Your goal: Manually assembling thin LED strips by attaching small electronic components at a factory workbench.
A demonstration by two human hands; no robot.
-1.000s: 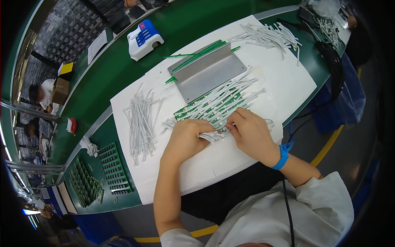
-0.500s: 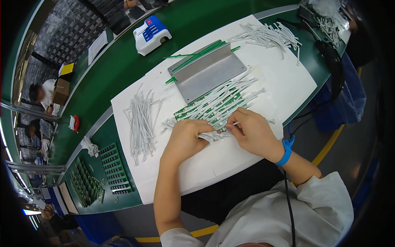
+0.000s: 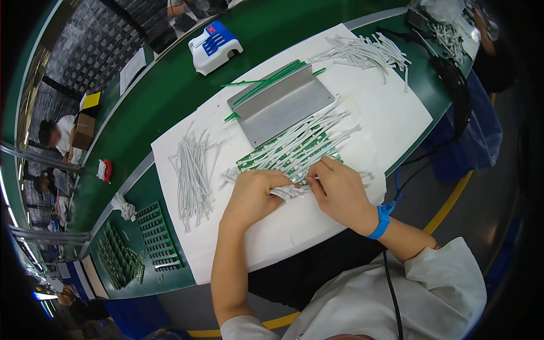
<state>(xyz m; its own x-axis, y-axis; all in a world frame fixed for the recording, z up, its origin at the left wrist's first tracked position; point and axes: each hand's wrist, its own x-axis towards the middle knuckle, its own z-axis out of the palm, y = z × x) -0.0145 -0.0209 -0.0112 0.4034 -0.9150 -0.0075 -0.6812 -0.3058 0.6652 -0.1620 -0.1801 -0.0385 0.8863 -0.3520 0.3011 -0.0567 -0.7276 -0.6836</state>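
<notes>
Green circuit boards [image 3: 250, 161] lie side by side on white paper, with white cables [image 3: 292, 143] running slantwise across them. At their near edge, my left hand [image 3: 256, 191] is closed around a small bunch of white cable ends [image 3: 290, 193], which stick out past its fingers. Just right of it, my right hand [image 3: 341, 190] is closed in a pinch at the edge of the boards. Whatever sits between its fingertips is too small and covered to make out. A blue band circles my right wrist.
Behind the boards stands an angled metal plate [image 3: 283, 116] with green strips [image 3: 269, 85] on it. Loose white cables lie in piles at left [image 3: 192, 175] and far right [image 3: 362, 52]. A blue-and-white device [image 3: 214, 48] stands farther back. More circuit boards [image 3: 158, 235] rest at the left.
My right hand has moved slightly left, its fingertips now closer to my left hand. The thin white end that showed at its fingertips is no longer visible. My left hand keeps its hold.
</notes>
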